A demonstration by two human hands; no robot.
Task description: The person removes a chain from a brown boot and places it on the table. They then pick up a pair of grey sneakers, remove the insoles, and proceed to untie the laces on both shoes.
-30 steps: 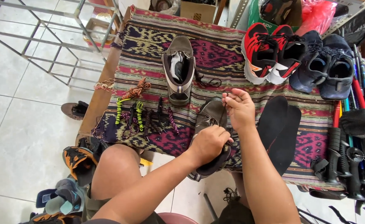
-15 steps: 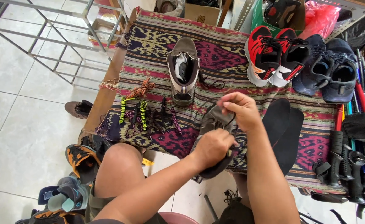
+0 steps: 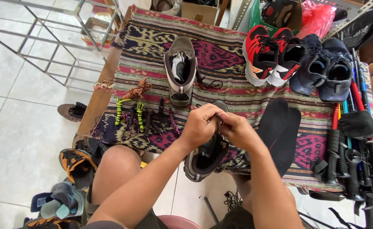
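- Where my two hands meet above the grey shoe (image 3: 205, 159), my left hand (image 3: 200, 126) and right hand (image 3: 237, 129) are pressed together, fingers pinched narrow on something too small for me to tell, likely a lace.
- That shoe lies at the near edge of the patterned woven cloth (image 3: 152, 38), its opening up, toe over the edge toward my knees.
- Just right of it I see two black insoles (image 3: 282, 127), overlapping.
- Its grey mate (image 3: 180, 70) stands farther up the cloth, a dark lace (image 3: 210, 81) beside it.
- Left of my hands lie bundled laces (image 3: 140, 114), neon green, orange and dark.
- Farther back, a red-and-black pair of trainers (image 3: 271, 53) touches a navy pair (image 3: 326, 70).
- Beyond the cloth: a brown cardboard box (image 3: 199, 10), a green box (image 3: 260, 15), a red plastic bag (image 3: 318, 15).
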